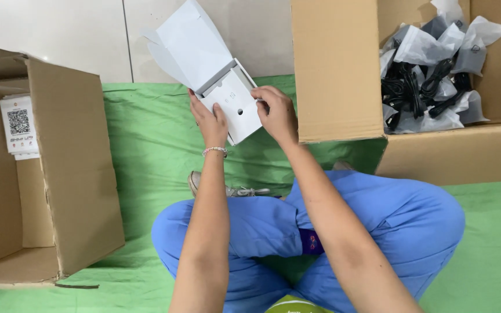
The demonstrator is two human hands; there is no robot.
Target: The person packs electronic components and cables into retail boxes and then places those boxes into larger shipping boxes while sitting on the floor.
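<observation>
A person sits cross-legged on a green cloth [140, 139], both hands raised around a small white box [231, 104] held above the cloth, just beyond the knees. The box lies tilted, its lid [189, 46] swung open and pointing away from the person toward the tiled floor [59, 29]. An insert card with a round hole covers the inside of the box.

The left hand [210, 122] grips the near left edge of the box, fingers curled partly shut around it, thumb on top; a beaded bracelet [214, 150] circles the wrist. The right hand [276, 113] is at the right edge of the box, fingers bent and pinched at the rim of the insert; whether they hold anything apart from the box cannot be told.

Right of the box, almost touching the right hand, stands an open carton [337, 69] whose far compartment is heaped with black cables in clear bags [430, 75]. Well to the left of the box sits a second carton [71, 168], on its side with flaps open, white leaflets [18, 124] lying inside it.

Below the box, between the forearms and blue trousers [378, 220], a pale shoe [227, 188] shows on the cloth.
</observation>
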